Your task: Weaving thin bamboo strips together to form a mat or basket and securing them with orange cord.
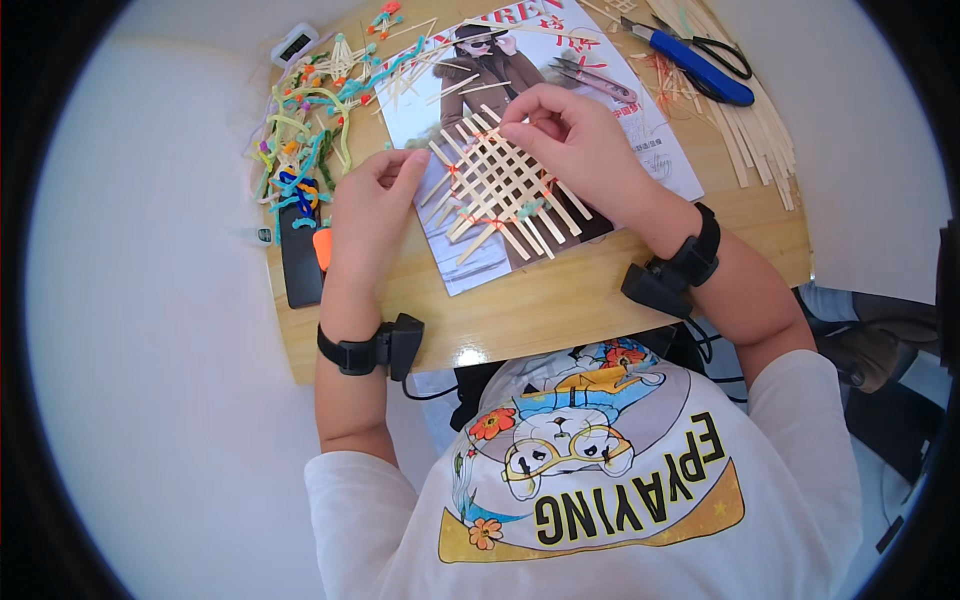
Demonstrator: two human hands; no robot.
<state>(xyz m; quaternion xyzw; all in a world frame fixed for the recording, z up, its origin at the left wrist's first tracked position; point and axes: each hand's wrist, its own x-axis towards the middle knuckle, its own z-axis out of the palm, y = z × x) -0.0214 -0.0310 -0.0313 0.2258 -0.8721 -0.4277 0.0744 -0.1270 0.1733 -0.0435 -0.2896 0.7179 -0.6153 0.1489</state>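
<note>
A woven lattice of pale flat wooden strips (493,178) lies on a magazine (655,165). Orange-red ties show at several of its edges, and a tuft of pale green fuzzy material sits near its lower side. My right hand (580,135) is at the lattice's upper right edge, thumb and forefinger pinched together over the strip ends; whatever is between them is hidden. At the upper left edge, my left hand (378,200) is closed, its thumb and fingertips together beside a strip end. Nothing in its pinch can be made out.
Colourful fuzzy wire pieces (300,135) pile up at the left, near a black phone-like slab (300,255) and an orange object (322,247). Thread snips (600,80) lie on the magazine. Blue-handled cutter (700,70), black-handled scissors (722,58) and loose wooden strips (755,140) are at the right.
</note>
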